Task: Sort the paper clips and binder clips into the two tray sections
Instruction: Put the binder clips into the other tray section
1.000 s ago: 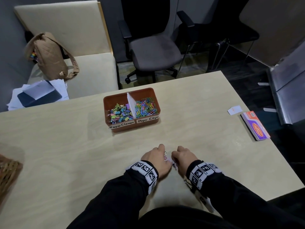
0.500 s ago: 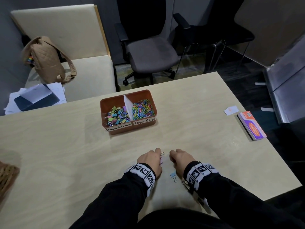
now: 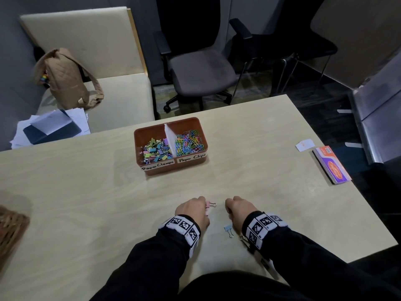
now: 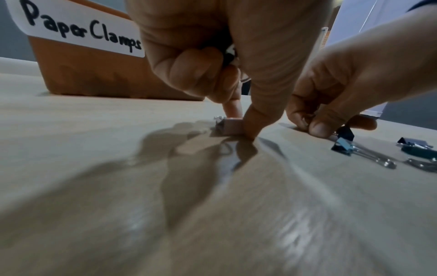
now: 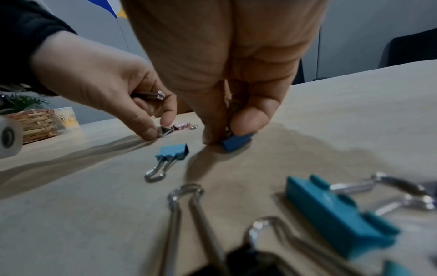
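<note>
The brown tray point(image 3: 152, 171) stands mid-table, with binder clips in its left section, labelled "Paper Clamps" point(image 4: 82, 31), and coloured paper clips point(image 3: 189, 142) in its right. My left hand point(image 3: 202, 208) pinches a pink binder clip point(image 3: 209, 206) point(image 4: 230, 127) on the table and has a metal clip handle point(image 5: 153, 95) tucked in its curled fingers. My right hand point(image 5: 227, 134) pinches a blue binder clip point(image 5: 237, 142) against the table. A light blue binder clip point(image 3: 229, 229) point(image 5: 172, 151) lies loose between the hands. A teal binder clip point(image 5: 331, 211) and more clips lie under my right wrist.
A wicker basket point(image 3: 10, 233) sits at the table's left edge, with a paper cup point(image 5: 66, 117) beside it. An orange booklet point(image 3: 332, 166) and a white card point(image 3: 304, 145) lie at the right edge. Office chairs point(image 3: 199, 68) stand beyond the far edge.
My hands have drawn apart, uncovering the light blue clip on the table. The left hand now has the pink clip at its fingertips.
</note>
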`<state>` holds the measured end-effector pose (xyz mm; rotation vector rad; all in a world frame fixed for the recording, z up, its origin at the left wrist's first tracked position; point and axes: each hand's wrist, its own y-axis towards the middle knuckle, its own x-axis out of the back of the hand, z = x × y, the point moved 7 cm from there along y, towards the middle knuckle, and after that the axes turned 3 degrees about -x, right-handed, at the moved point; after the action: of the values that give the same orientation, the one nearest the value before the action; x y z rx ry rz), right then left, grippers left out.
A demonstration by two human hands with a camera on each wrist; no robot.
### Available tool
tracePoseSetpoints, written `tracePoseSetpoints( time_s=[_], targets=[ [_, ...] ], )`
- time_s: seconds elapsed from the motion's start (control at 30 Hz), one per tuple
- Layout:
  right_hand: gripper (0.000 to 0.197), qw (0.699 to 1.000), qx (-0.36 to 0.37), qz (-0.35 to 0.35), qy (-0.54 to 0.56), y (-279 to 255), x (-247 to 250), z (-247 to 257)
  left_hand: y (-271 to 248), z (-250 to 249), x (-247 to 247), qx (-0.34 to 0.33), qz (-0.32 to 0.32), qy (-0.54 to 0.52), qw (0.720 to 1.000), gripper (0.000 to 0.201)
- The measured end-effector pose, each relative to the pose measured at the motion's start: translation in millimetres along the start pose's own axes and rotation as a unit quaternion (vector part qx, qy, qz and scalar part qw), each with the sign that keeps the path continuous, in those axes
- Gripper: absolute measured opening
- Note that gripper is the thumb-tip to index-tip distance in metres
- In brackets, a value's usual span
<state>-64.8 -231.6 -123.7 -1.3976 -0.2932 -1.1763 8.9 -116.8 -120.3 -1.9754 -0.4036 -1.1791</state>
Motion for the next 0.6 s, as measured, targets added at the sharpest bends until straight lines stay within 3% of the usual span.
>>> tracePoseSetpoints(
  time_s=[0.1, 0.23, 0.37, 0.43, 0.6],
  targets=[
    [0.021, 1.0, -0.007, -0.007, 0.024, -0.5, 0.6, -1.8, -5.6, 9.1, -4.2, 0.01, 0.013, -0.018, 1.0, 0.03],
    [0.018, 0.984, -0.06, -0.063, 0.153, -0.4, 18.0, -11.2, -16.7, 25.2, -7.8, 0.025, 0.005, -0.028, 0.999, 0.028],
    [0.02, 0.904, -0.084, -0.034, 0.417, -6.2, 34.0, -2.9, -23.8, 34.1, -7.6, 0.038, -0.006, -0.043, 0.998, 0.037],
    [0.019, 0.893, -0.052, -0.011, 0.447, -5.9, 45.7, 13.9, -22.9, 37.0, -5.7, 0.036, -0.02, -0.066, 0.997, 0.041],
    [0.024, 0.902, 0.005, 0.008, 0.432, 15.9, 85.7, 76.6, -21.8, 47.0, -4.8, 0.053, -0.02, -0.052, 0.997, 0.032]
  ],
)
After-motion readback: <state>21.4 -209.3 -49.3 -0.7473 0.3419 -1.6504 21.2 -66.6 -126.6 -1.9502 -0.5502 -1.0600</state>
